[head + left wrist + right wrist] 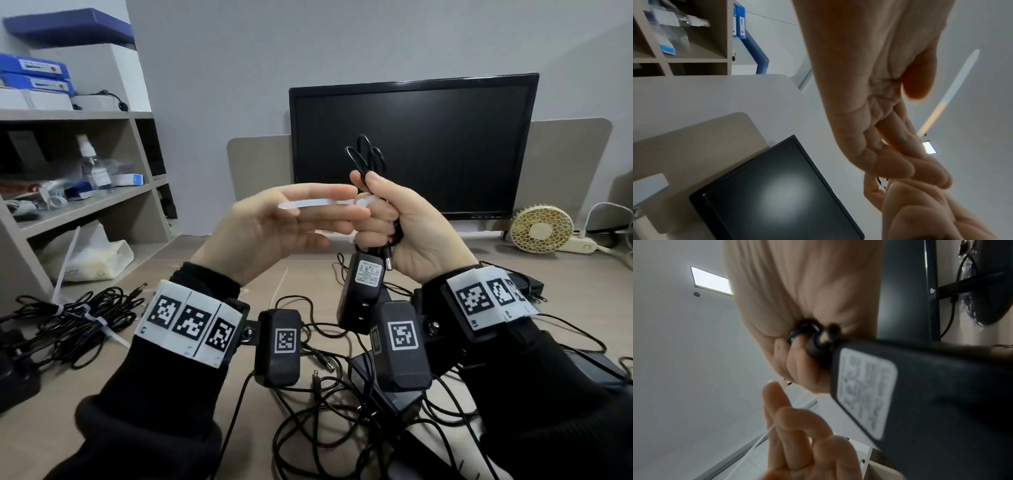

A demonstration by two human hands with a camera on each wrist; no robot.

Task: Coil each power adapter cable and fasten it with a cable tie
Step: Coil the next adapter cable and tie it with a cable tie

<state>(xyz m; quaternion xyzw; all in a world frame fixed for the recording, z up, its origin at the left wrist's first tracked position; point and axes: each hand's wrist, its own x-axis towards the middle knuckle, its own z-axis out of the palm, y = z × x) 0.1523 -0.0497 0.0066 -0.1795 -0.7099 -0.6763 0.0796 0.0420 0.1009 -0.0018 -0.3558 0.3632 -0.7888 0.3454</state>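
While left hand point(274, 229) pinches the cable tie point(308, 204) tail between near-straight fingers point(325, 190), right hand point(411, 236) is clamped round the coiled cable point(364, 159). The power adapter point(362, 284) hangs below it, above the desk point(102, 394). Pull tail straight along its axis, keep coil squeezed, cinch snug without crushing.

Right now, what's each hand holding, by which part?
Right hand grips the coiled cable mid-bundle. Left hand touches the cable tie with straight fingers; pinch unclear.

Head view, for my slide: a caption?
Right hand grips coiled adapter cable; left hand holds a white cable tie.
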